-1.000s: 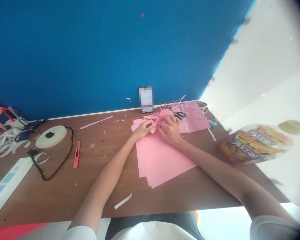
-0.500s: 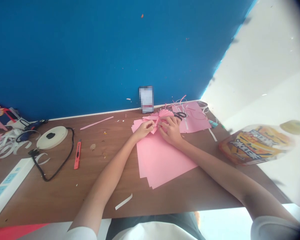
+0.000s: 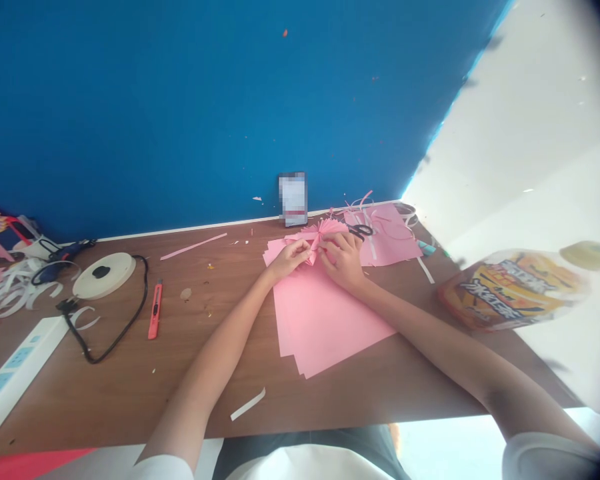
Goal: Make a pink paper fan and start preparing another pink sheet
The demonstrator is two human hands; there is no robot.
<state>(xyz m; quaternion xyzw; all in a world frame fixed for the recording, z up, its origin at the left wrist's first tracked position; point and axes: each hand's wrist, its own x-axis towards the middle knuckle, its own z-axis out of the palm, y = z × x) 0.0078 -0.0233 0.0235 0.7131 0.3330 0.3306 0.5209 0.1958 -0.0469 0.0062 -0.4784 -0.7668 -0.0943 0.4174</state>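
Note:
A pleated pink paper fan (image 3: pixel 330 228) lies at the far edge of a stack of pink paper sheets (image 3: pixel 325 327). My left hand (image 3: pixel 291 259) pinches the near folds of the fan from the left, thumb and forefinger together. From the right, my right hand (image 3: pixel 344 259) has its fingers curled on the same folds, close to the left fingertips. The exact grip of the right fingertips is partly hidden. Black-handled scissors (image 3: pixel 361 231) lie just beyond my right hand, their blades out of sight.
A drink bottle (image 3: pixel 510 290) stands at the right. Pink paper with scraps (image 3: pixel 390 233) lies at the back right. A red utility knife (image 3: pixel 155 310), a white reel (image 3: pixel 105 275), a black cord and a power strip (image 3: pixel 23 367) lie left. A phone-like device (image 3: pixel 294 199) leans against the wall.
My left fingers have shifted slightly at the fan's folds, and the right fingers have curled a little. The other things have stayed in place.

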